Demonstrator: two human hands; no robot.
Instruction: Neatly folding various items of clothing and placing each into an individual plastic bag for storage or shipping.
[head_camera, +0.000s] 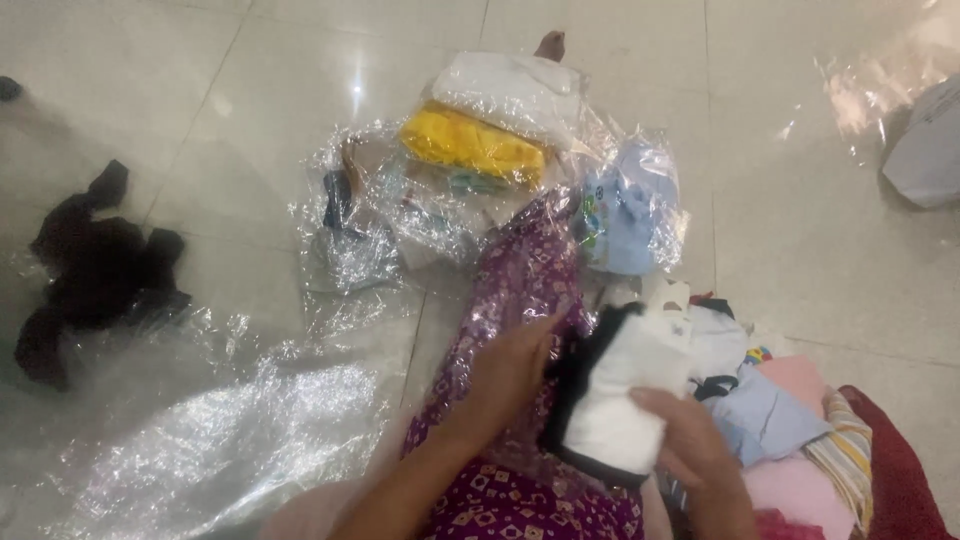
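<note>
Garment (625, 395) white, black-edged (folded), gripped by both hands (600, 420).

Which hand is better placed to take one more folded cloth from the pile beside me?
Probably the right hand: it lies on the white and black garment, next to the pile of folded clothes. The left hand is on the far side, over the purple fabric.

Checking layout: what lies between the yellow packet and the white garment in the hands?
In the head view, between the yellow packet and the white garment, lies a purple patterned cloth under clear plastic.
</note>
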